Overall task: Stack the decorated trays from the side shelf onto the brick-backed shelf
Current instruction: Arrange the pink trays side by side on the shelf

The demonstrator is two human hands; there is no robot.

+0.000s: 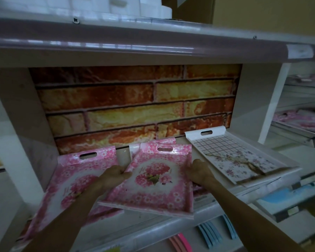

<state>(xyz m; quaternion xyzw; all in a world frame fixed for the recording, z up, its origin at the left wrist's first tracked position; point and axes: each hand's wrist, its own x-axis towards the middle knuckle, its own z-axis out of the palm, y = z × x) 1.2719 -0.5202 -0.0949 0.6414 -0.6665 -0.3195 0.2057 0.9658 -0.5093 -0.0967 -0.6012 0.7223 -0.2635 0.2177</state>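
Note:
A pink floral tray (153, 180) with a slot handle sits tilted in the middle of the brick-backed shelf (135, 99), over another pink tray behind it (158, 142). My left hand (115, 174) grips its left rim. My right hand (198, 171) grips its right rim. A second pink floral tray (71, 177) lies to the left, partly under my left forearm. A white tray with a grid and purple blossoms (229, 155) rests on the right of the shelf.
The side shelf at the far right holds more pink trays (302, 120). Below the front edge lie blue (209, 233) and pink (180, 242) plastic items. A white shelf board (135, 39) hangs low overhead with white foam pieces on it.

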